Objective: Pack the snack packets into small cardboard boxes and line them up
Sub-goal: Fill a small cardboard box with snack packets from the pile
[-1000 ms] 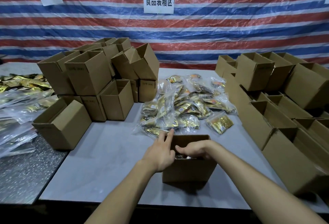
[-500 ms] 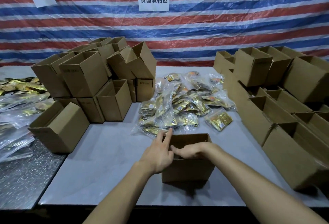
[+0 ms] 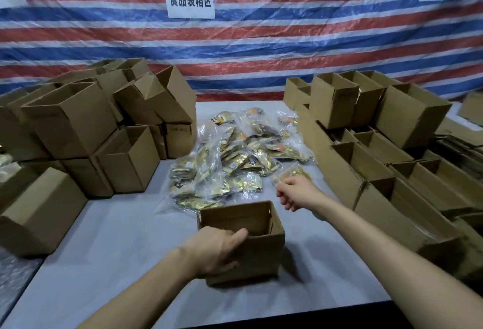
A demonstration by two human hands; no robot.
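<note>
A small open cardboard box (image 3: 264, 250) stands on the grey table (image 3: 117, 245) in front of me. My left hand (image 3: 217, 249) grips its near left corner, thumb over the rim. My right hand (image 3: 296, 194) reaches past the box's right side to a clear packet of gold snacks (image 3: 292, 173) at the near right edge of the pile, with fingers curled at the packet's edge. The pile of snack packets (image 3: 235, 156) lies in the middle of the table behind the box.
Stacked open cardboard boxes (image 3: 78, 130) fill the left side of the table. Rows of open boxes (image 3: 379, 151) line the right side. A striped tarp (image 3: 261, 49) with paper signs hangs behind. More packets lie at the far left edge.
My right hand has left the box's opening and moved forward and right to a packet at the pile's edge. My left hand has dropped from the box's far rim to grip its near left corner.
</note>
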